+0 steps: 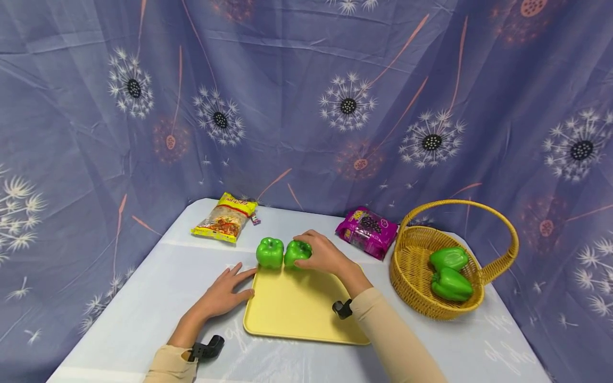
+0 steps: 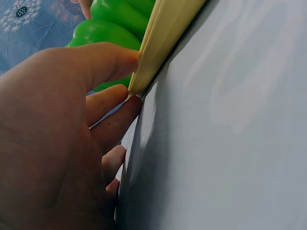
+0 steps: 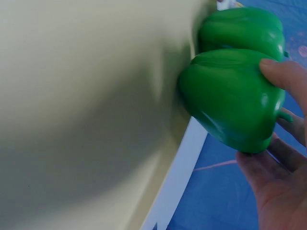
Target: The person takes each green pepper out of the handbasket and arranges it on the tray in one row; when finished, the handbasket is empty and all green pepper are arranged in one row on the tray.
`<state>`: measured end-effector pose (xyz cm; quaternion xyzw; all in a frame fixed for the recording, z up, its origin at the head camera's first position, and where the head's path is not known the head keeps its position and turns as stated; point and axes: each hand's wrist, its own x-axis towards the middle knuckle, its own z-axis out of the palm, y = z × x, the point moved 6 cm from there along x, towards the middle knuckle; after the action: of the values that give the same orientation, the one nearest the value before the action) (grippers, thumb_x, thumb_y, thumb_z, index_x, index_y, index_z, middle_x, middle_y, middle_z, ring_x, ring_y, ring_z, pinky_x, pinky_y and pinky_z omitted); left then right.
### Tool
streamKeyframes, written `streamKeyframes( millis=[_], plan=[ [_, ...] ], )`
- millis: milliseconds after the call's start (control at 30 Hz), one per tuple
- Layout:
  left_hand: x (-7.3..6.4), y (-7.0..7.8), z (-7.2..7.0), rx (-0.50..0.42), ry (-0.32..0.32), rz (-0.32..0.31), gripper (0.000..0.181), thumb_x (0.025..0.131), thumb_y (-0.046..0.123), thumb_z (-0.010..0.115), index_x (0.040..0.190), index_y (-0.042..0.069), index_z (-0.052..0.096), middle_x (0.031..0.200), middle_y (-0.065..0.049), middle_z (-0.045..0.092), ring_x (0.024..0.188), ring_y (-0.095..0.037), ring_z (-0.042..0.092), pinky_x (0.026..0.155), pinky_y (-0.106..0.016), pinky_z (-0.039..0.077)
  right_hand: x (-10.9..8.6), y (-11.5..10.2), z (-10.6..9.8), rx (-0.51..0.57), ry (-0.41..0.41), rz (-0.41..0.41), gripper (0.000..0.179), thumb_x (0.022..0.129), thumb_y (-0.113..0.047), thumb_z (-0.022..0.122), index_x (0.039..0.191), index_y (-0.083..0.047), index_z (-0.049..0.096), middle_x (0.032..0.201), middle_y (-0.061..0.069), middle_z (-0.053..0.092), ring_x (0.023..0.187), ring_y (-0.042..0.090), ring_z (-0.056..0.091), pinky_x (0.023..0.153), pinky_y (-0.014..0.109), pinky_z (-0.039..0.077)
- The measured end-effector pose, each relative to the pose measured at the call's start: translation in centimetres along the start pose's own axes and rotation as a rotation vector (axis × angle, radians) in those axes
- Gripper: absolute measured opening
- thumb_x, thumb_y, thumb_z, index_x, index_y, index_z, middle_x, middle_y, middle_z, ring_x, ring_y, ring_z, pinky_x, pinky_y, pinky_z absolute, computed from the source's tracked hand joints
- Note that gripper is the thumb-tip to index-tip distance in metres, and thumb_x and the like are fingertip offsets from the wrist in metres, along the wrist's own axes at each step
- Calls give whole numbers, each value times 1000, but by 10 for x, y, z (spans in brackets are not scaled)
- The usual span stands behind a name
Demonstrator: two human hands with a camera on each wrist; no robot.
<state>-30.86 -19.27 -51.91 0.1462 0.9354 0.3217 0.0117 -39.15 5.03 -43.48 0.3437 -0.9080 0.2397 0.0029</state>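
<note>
At the far side of a yellow tray [image 1: 301,311], my right hand [image 1: 323,252] grips a green bell pepper [image 1: 295,254] between thumb and fingers. Another green bell pepper [image 1: 270,252] sits just left of it, at the tray's far left corner. The right wrist view shows the gripped pepper [image 3: 230,96] close against the other pepper [image 3: 244,31]. Spread out at the tray's left edge, my left hand [image 1: 225,291] touches the rim with thumb and forefinger. In the left wrist view, the thumb [image 2: 112,60] lies against the tray's side [image 2: 160,43].
A wicker basket [image 1: 407,287] with a tall handle stands at the right and holds two green bell peppers [image 1: 451,283]. A purple grape-print bag [image 1: 367,232] lies at the back. Back left is a yellow-trimmed food packet [image 1: 225,218]. A patterned curtain [image 1: 297,106] hangs behind the table.
</note>
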Motion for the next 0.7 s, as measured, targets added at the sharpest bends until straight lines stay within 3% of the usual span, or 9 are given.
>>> streamKeyframes(
  millis=[233,433,600,700],
  plan=[
    [0,-1,1,8,-9,-19,58,91,44,61,144,23,48,152,-23,27,138,-50,14,109,-65,14,4,-4,3,-45,23,-23,62,79,-39,78,134,-17,58,129,2,53,120,19,50,101,36,42],
    [2,0,2,6,-11,-23,58,91,44,62,144,23,48,153,-22,27,139,-49,14,109,-64,14,-1,-3,-2,-17,32,-14,66,79,-43,77,137,-20,54,132,1,51,123,18,47,103,37,40],
    [2,0,1,6,-4,-14,58,92,45,60,144,23,48,152,-23,27,139,-49,14,109,-64,14,-9,0,-11,11,28,1,67,79,-44,76,138,-22,53,134,-1,51,125,18,46,102,39,40],
    [1,1,0,2,2,-6,57,92,44,61,143,22,49,152,-24,27,138,-50,15,109,-65,15,-16,2,-21,15,45,-20,62,81,-40,76,136,-21,55,131,-1,54,117,18,51,96,39,45]
  ],
)
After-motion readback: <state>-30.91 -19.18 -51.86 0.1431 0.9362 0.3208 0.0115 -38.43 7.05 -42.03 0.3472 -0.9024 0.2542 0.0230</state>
